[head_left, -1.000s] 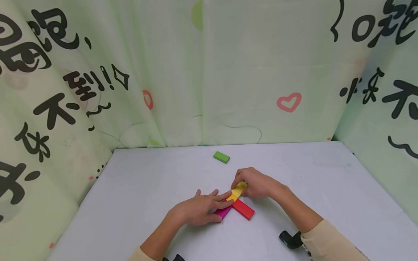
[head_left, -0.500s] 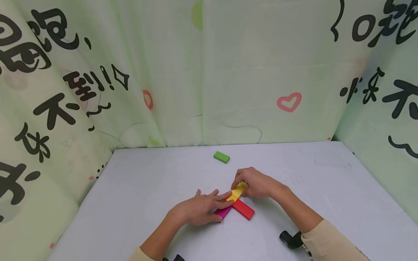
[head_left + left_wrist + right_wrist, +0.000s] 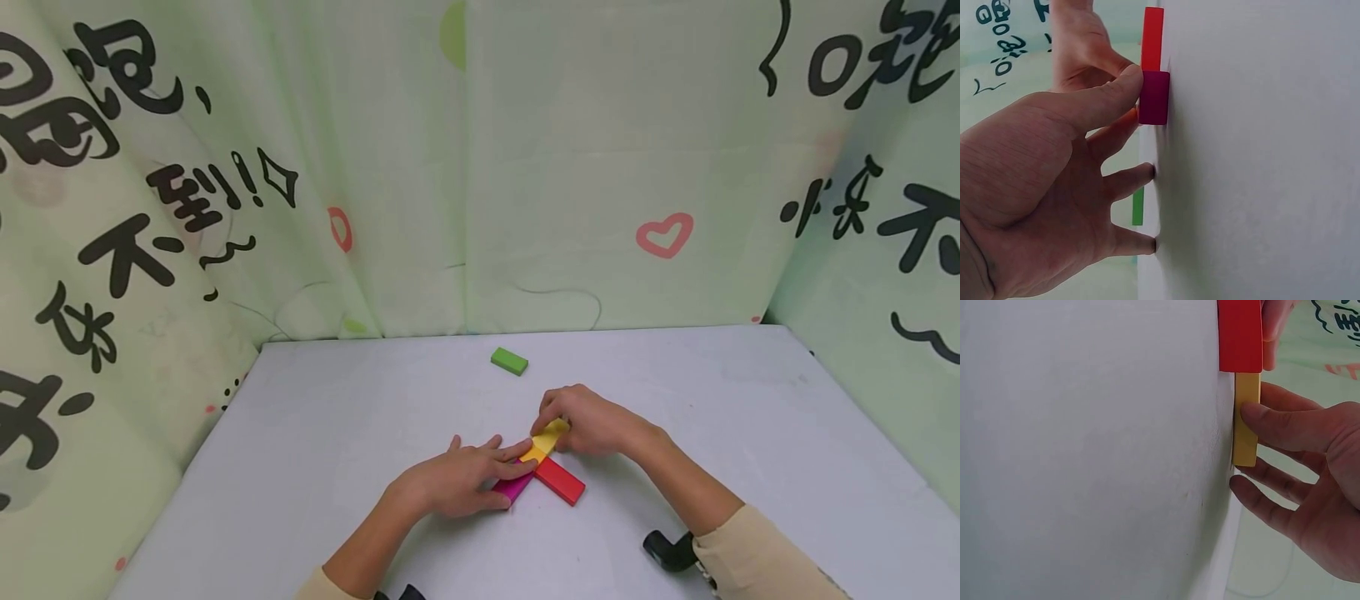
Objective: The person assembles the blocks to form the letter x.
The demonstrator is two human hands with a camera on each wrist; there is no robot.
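Spread fingers of my left hand [image 3: 468, 479] press on a purple block [image 3: 514, 486] and an orange block [image 3: 534, 454], the thumb resting at the purple one in the left wrist view. Its other fingertips touch the table. My right hand [image 3: 588, 421] pinches a yellow block [image 3: 1246, 437] between thumb and fingers, the block lying at the table surface in line with the orange one. A red block [image 3: 561, 481] slants toward the near right, its far end at the junction of the orange and purple blocks. Left fingers partly hide the purple and orange blocks.
A green block [image 3: 510, 361] lies alone near the back edge of the white table [image 3: 337, 400]. Curtains [image 3: 555, 167] with black lettering surround the table at the back and sides. A black device [image 3: 667, 552] sits at the right wrist.
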